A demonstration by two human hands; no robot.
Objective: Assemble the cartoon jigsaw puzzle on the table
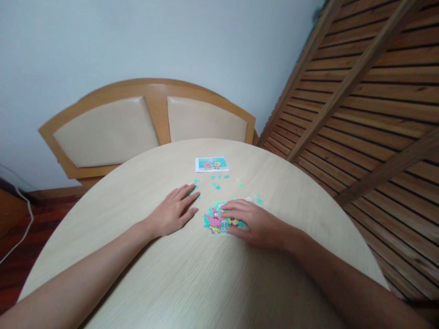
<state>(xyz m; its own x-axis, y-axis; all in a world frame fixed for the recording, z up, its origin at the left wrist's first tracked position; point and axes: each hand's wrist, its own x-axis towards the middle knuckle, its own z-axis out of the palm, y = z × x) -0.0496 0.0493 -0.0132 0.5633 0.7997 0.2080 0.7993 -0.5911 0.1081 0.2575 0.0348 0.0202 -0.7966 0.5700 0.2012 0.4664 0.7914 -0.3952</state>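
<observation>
A partly joined jigsaw puzzle (215, 220), with a pink starfish figure on turquoise, lies flat on the round table. Over its right side rests my right hand (252, 222), fingers spread and covering part of the picture. My left hand (175, 209) lies open to the left of the puzzle, its fingertips beside a few loose turquoise puzzle pieces (196, 181), some partly hidden under the fingers. More loose pieces (216, 186) are scattered above the joined part. Near the right hand's knuckles sit other pieces (258, 199). Neither hand visibly grips a piece.
A small reference picture (211, 164) lies beyond the pieces on the pale wooden table (164, 283). Behind the table stands a bench back (161, 109) with cream panels against the wall. Wooden slats (363, 105) rise at the right; a white cable (29, 214) hangs at the left.
</observation>
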